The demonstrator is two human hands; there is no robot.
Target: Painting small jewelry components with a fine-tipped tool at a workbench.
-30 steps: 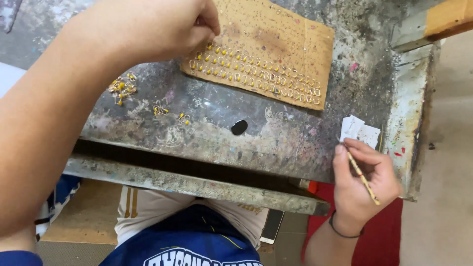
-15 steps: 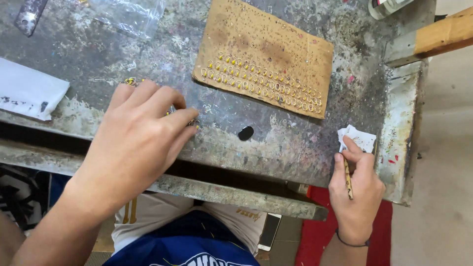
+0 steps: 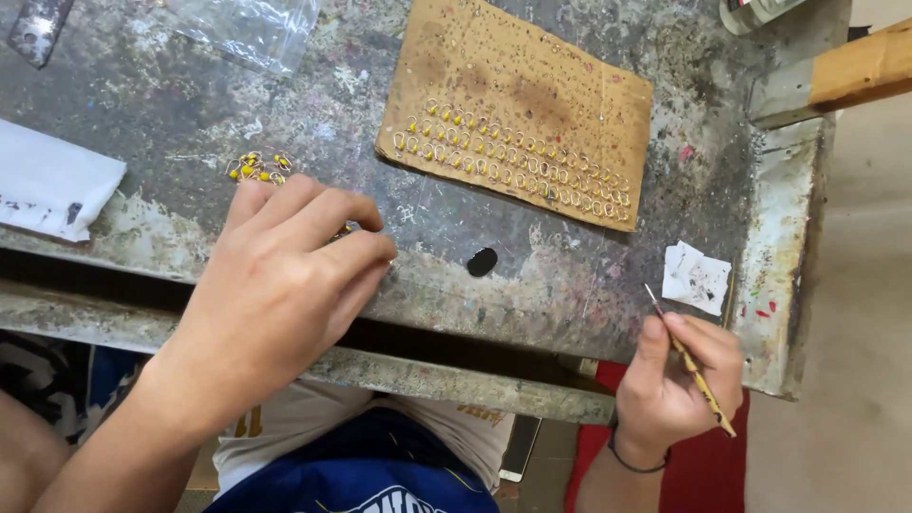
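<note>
Left hand lies palm down on the bench, fingers curled; whether it grips anything I cannot tell. Just beyond its fingertips: loose wire hooks, yellow-tipped. Right hand, off the bench's near edge, pinches a thin brush, tip up. Cardboard mid-bench carries 2 hook rows. Risk, I judge: a left-hand sweep scatters hooks on pitted, paint-flecked metal; the brush could smear. Stained paper scrap beside the brush.
</note>
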